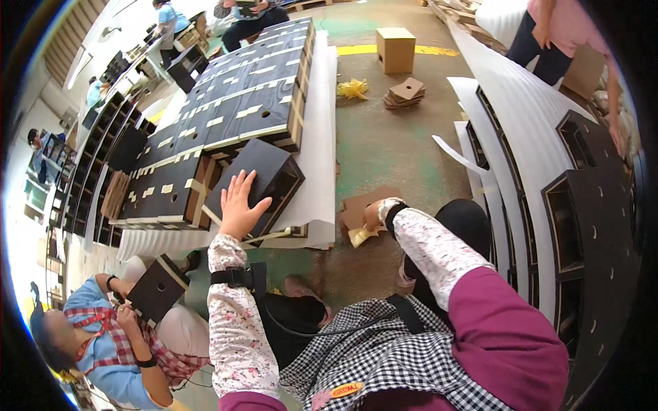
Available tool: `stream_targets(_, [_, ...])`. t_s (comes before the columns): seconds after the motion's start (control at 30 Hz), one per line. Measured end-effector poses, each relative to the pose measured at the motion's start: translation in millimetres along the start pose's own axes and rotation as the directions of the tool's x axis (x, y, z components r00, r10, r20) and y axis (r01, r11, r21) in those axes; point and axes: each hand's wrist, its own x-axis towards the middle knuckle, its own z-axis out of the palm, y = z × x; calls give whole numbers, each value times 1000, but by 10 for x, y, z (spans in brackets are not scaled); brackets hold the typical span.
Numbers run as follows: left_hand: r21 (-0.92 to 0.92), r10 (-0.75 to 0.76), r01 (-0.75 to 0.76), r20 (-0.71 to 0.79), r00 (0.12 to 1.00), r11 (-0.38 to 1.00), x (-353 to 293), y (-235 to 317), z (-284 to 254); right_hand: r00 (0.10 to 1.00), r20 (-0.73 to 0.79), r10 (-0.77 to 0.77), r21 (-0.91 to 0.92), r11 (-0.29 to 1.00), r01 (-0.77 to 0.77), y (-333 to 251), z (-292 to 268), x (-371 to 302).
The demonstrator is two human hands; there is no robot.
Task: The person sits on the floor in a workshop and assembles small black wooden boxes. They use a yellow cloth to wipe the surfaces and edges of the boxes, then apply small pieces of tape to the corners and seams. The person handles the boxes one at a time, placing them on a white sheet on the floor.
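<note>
My left hand point(241, 204) lies with fingers spread on the top of a black open-fronted wooden box point(257, 159). The box sits askew at the near end of a large block of black boxes point(240, 103) joined with strips of pale yellow tape. Lower down, to the right, my right hand point(372, 216) is closed with a crumpled wad of yellow tape point(361, 235) at its fingertips. Brown cardboard pieces point(354, 207) lie beside and under that hand. The wrist and sleeve hide part of the right fingers.
At lower left a co-worker holds a black panel with a hole point(159, 288). Stacked black boxes with white foam sheets point(514, 185) line the right, where another person stands. A cardboard box point(395, 51), cardboard sheets point(404, 94) and yellow tape scraps point(352, 89) are on the floor ahead.
</note>
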Motion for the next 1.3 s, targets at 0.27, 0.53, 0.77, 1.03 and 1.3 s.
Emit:
stream_targets(0.27, [27, -147, 147, 9, 989, 989, -55, -74, 42, 359, -671, -648, 561, -128, 818, -1394, -837, -1009])
stream_targets(0.53, [28, -110, 106, 303, 947, 994, 226, 15, -105, 700, -686, -199, 544, 498, 675, -1906, -168, -105])
stream_targets(0.77, [157, -181, 135, 331, 926, 978, 145, 10, -290, 707, -528, -471, 477, 523, 706, -2239, -68, -108])
stream_targets(1.03, [240, -395, 346, 203, 896, 907, 160, 328, -125, 522, -657, -543, -187, 789, 586, -2338, 351, -258])
stream_targets(1.3, [260, -406, 382, 42, 913, 887, 266, 491, 40, 836, -124, -534, -507, 758, 409, -1652, 735, -132])
